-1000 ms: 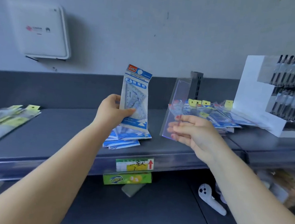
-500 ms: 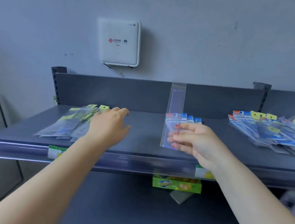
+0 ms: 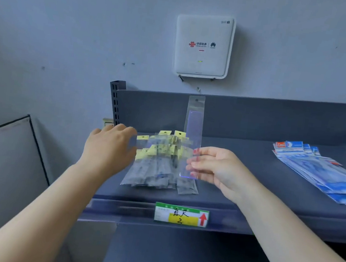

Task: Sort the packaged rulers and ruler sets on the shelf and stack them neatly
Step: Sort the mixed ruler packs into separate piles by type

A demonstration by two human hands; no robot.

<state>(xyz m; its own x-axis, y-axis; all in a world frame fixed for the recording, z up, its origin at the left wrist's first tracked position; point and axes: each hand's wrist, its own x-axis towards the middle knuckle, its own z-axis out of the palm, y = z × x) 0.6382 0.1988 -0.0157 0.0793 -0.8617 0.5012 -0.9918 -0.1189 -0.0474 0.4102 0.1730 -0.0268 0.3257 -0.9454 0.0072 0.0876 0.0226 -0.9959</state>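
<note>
The right hand (image 3: 215,168) pinches a clear packaged ruler (image 3: 192,139) upright by its lower end, above the shelf (image 3: 246,196); it looks light, thin and slippery, so grip its edges; the left hand (image 3: 109,147), empty and half spread, hovers beside the yellow-topped pile (image 3: 159,162).

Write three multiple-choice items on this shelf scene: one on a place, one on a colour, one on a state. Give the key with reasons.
1. Where does the yellow-tagged ruler pile lie?
A. at the shelf's left end
B. on the floor
C. against the wall box

2. What colour are the ruler set packs on the right?
A. green
B. blue and white
C. black

3. What is the right hand doing?
A. resting flat on the shelf
B. hanging empty
C. holding a clear packaged ruler upright

Key: 1 A, the pile sits beside the left upright. 2 B, their printing is blue and white. 3 C, fingers pinch its lower end.
</note>
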